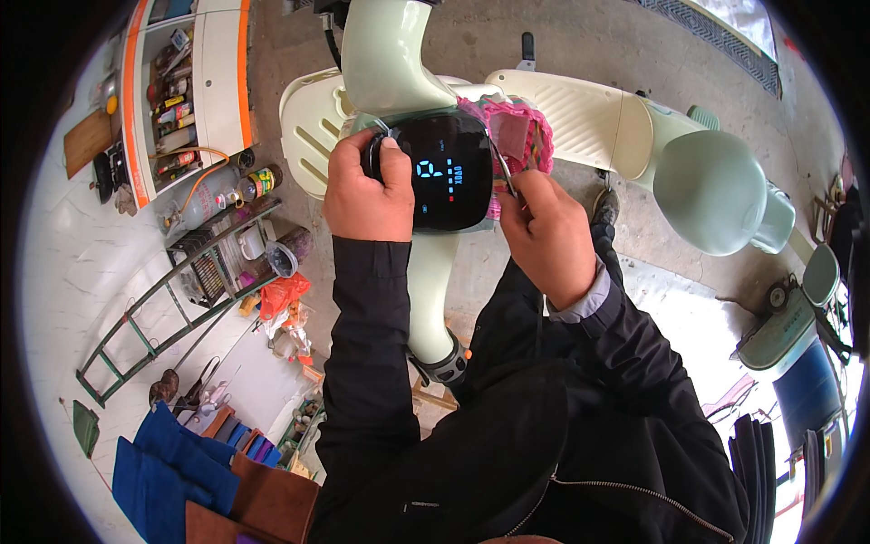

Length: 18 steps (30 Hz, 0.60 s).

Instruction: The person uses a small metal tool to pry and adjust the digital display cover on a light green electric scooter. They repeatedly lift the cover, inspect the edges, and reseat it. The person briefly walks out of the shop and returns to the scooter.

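A glossy black display panel (450, 172) with lit blue figures sits in the middle of a scooter's pale green handlebar (433, 281). My left hand (367, 181) is closed at the panel's left edge, thumb and fingers pinching a small rounded black piece (372, 156). At the panel's right edge my right hand (546, 227) grips a thin metal tool (503, 168), its narrow end pointing up along the edge; its exact kind is unclear. Just beyond that edge lies a pink woven basket (530, 118), partly covered by the panel and my right hand.
The scooter's cream footboard (566, 109) and pale green rounded body (711, 192) extend to the right. On the left stand a white cabinet (217, 86) with bottles and tools, a green metal ladder-like frame (172, 308) and red plastic bags (283, 295). Another scooter (784, 326) stands at far right.
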Each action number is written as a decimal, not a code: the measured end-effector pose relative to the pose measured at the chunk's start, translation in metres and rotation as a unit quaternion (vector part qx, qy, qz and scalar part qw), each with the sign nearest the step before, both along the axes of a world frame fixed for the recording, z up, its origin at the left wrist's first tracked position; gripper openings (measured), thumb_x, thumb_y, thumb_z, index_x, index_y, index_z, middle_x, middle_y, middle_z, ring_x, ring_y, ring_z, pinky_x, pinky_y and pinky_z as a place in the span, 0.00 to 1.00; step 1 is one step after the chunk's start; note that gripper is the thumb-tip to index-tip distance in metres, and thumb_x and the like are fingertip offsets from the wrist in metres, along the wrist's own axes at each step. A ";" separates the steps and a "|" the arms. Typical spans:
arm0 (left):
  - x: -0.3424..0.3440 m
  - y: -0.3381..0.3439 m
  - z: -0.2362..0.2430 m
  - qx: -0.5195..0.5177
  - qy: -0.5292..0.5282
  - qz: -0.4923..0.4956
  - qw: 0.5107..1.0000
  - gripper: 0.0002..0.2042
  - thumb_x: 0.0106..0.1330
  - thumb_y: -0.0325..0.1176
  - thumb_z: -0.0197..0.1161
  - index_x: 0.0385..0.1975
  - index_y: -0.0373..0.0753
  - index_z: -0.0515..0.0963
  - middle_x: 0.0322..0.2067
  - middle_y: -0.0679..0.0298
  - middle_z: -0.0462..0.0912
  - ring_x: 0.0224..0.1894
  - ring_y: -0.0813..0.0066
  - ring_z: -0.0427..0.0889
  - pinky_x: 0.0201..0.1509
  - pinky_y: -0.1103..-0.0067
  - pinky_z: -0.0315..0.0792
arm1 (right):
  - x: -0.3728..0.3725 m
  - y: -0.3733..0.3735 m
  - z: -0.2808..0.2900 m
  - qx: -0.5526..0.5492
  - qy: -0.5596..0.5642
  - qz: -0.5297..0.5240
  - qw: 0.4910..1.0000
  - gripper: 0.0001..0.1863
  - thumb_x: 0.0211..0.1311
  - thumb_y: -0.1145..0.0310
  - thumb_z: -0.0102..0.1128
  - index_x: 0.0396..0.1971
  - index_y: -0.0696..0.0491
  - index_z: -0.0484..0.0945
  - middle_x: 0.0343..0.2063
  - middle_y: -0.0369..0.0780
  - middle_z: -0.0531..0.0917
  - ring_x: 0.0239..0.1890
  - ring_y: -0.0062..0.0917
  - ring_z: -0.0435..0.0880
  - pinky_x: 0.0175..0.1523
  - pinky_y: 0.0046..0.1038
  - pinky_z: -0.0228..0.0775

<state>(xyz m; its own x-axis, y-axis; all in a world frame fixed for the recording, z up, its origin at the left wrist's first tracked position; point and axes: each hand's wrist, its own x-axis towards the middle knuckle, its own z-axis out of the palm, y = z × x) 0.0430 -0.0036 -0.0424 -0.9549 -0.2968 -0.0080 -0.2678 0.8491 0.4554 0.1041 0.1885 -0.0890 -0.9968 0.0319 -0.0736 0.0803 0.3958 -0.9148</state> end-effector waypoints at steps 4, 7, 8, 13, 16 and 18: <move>0.001 -0.002 -0.001 0.005 -0.004 0.003 1.000 0.15 0.72 0.41 0.66 0.49 0.36 0.82 0.44 0.53 0.88 0.45 0.50 0.88 0.50 0.62 0.81 | -0.005 0.007 0.000 -0.049 -0.039 -0.040 0.997 0.09 0.66 0.76 0.69 0.43 0.56 0.80 0.32 0.49 0.84 0.29 0.42 0.85 0.35 0.36 0.76; 0.001 -0.004 -0.003 0.007 0.006 -0.004 1.000 0.15 0.72 0.40 0.67 0.49 0.36 0.82 0.45 0.52 0.88 0.46 0.50 0.88 0.51 0.62 0.81 | -0.024 0.011 -0.003 -0.220 -0.115 -0.092 0.964 0.09 0.72 0.73 0.68 0.45 0.59 0.80 0.30 0.39 0.84 0.31 0.21 0.84 0.36 0.28 0.80; 0.002 -0.003 -0.003 0.005 0.012 -0.007 1.000 0.15 0.72 0.40 0.67 0.49 0.36 0.82 0.45 0.52 0.88 0.46 0.50 0.88 0.51 0.63 0.81 | -0.034 0.013 -0.005 -0.252 -0.137 -0.087 0.954 0.10 0.72 0.71 0.68 0.46 0.59 0.80 0.31 0.35 0.83 0.30 0.18 0.82 0.36 0.26 0.80; 0.001 -0.002 -0.002 0.020 0.014 -0.008 1.000 0.17 0.71 0.41 0.70 0.51 0.35 0.81 0.47 0.52 0.87 0.48 0.51 0.88 0.53 0.63 0.81 | -0.077 0.009 -0.014 -0.418 -0.291 -0.069 0.858 0.10 0.71 0.67 0.71 0.45 0.58 0.85 0.29 0.28 0.81 0.26 0.11 0.75 0.32 0.20 0.76; 0.001 -0.001 -0.001 0.019 0.012 -0.015 1.000 0.20 0.69 0.44 0.73 0.51 0.35 0.81 0.48 0.53 0.86 0.48 0.52 0.88 0.53 0.64 0.81 | -0.088 0.006 -0.021 -0.430 -0.282 -0.049 0.856 0.09 0.70 0.67 0.72 0.41 0.58 0.86 0.25 0.28 0.79 0.25 0.09 0.71 0.29 0.18 0.68; 0.000 0.000 0.000 0.018 0.006 -0.012 1.000 0.21 0.68 0.44 0.74 0.51 0.35 0.81 0.48 0.53 0.86 0.48 0.53 0.88 0.53 0.64 0.81 | -0.092 0.004 -0.024 -0.453 -0.262 -0.042 0.851 0.09 0.70 0.68 0.72 0.38 0.58 0.86 0.24 0.27 0.78 0.24 0.09 0.69 0.28 0.18 0.63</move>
